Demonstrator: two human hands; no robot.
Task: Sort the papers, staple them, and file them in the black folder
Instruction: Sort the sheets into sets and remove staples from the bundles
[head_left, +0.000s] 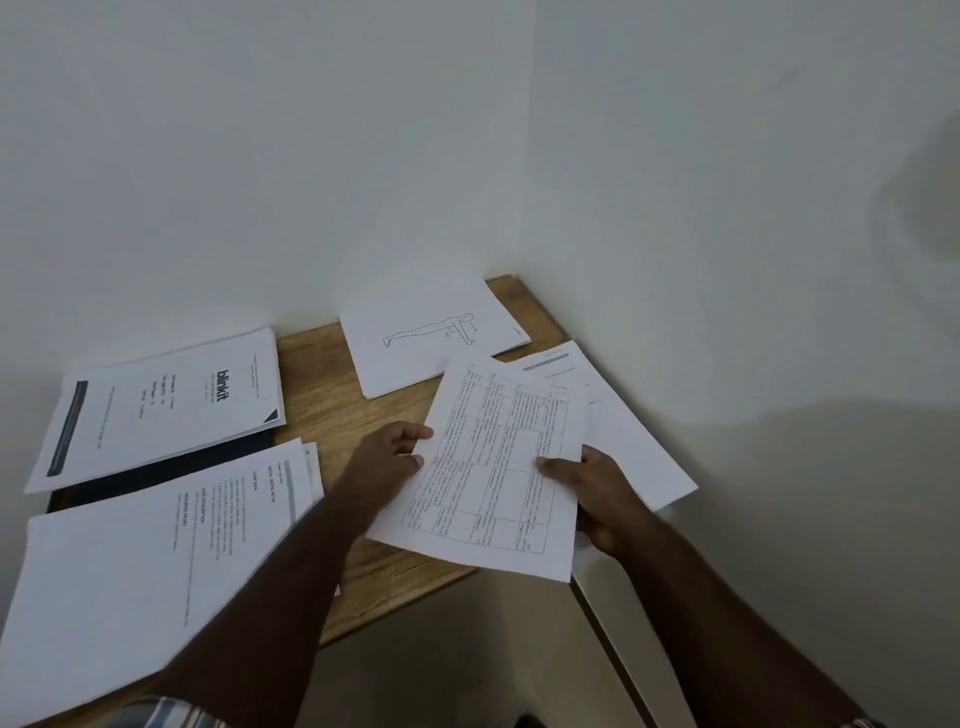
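A table-printed sheet (493, 467) hangs above the wooden table's right front corner. My left hand (392, 457) pinches its left edge. My right hand (592, 493) grips its right edge, thumb on top. Beneath it, further papers (628, 441) overhang the table's right edge. A stack with a plank-pose drawing (431, 338) lies at the back. A "blinkit" stack (166, 405) lies at the left on the black folder (166, 470), which shows as a dark strip. A text stack (156, 561) lies nearest me on the left.
The wooden table (322, 389) stands in a corner between two white walls. Its front edge runs diagonally under my left forearm, with floor beyond it. No stapler is in view.
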